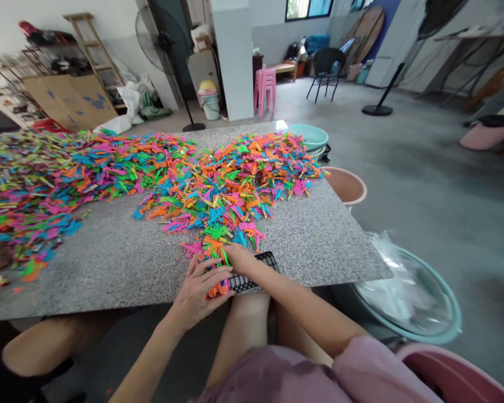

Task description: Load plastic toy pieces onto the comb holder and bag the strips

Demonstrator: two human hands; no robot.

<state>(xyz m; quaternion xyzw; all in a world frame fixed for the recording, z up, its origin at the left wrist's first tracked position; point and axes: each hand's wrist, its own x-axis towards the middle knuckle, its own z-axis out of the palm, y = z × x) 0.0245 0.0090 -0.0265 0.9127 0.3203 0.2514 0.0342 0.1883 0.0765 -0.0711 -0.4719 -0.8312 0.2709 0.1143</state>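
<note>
At the table's front edge, my left hand (199,288) curves its fingers and thumb around several orange and pink plastic pieces (218,289). They lie at the left end of a black openwork plastic tray (242,282). My right hand (240,259) reaches across the tray with its fingers curled down beside orange and green pieces (214,244); its fingertips are hidden. Just beyond both hands spreads a large pile of small bright plastic pieces (231,184), some with yellow cylindrical parts.
More pieces (33,179) cover the left of the speckled stone table (117,252). A co-worker's knee (54,341) shows below the left edge. Basins (348,187) stand along the right side, one holding clear plastic bags (397,291). A standing fan (163,42) is behind.
</note>
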